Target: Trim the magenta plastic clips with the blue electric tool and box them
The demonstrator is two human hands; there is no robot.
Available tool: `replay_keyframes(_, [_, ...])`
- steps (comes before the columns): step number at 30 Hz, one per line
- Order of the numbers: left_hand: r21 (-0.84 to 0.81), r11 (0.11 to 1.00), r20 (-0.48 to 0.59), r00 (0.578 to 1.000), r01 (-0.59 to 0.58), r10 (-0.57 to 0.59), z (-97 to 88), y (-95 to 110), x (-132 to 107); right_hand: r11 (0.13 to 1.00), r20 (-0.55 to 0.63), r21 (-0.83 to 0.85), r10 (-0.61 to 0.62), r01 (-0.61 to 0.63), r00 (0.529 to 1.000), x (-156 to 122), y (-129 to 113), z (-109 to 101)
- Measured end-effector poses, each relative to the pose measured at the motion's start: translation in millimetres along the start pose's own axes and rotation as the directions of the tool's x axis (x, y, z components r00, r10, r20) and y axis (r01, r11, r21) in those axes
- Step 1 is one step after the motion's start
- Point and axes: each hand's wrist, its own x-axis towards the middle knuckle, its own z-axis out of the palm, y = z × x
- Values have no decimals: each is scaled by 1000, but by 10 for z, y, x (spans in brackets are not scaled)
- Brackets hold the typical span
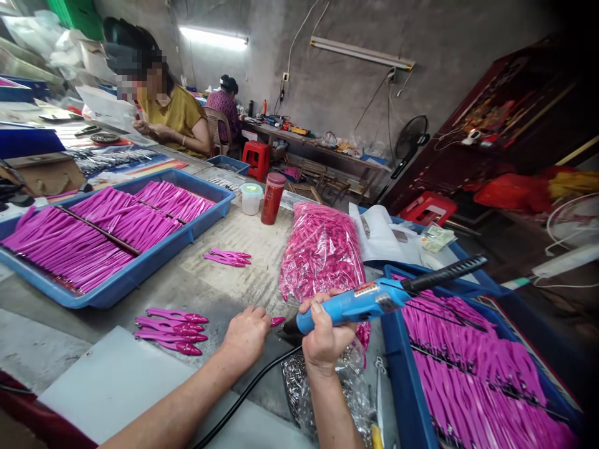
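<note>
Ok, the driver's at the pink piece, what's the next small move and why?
Probably ease the tip of the blue driver onto the pink piece and drive: the right hand aims it right beside the piece, and the left hand holds that piece.

Bare table (224,284) lies open between blue tray (140,274) and pink bag (322,249).

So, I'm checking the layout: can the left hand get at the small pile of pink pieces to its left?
Probably yes: the pile lies on open table beside the left hand, nothing between. But that hand pinches a pink piece, and the right hand grips the blue screwdriver.
</note>
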Motion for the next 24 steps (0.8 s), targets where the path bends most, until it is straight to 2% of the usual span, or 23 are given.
replay_keyframes(9, [-27,999,-56,998,-19,17,52,-22,-13,999,22,-44,25,-24,999,37,63,109])
replay_keyframes(13, [-31,999,-57,998,-13,11,67,-21,-9,999,61,-53,2,1,998,66,95,163])
replay_keyframes(24, [-62,998,-37,999,-27,24,65,-20,-11,996,63,-87,23,-18,998,75,186,172])
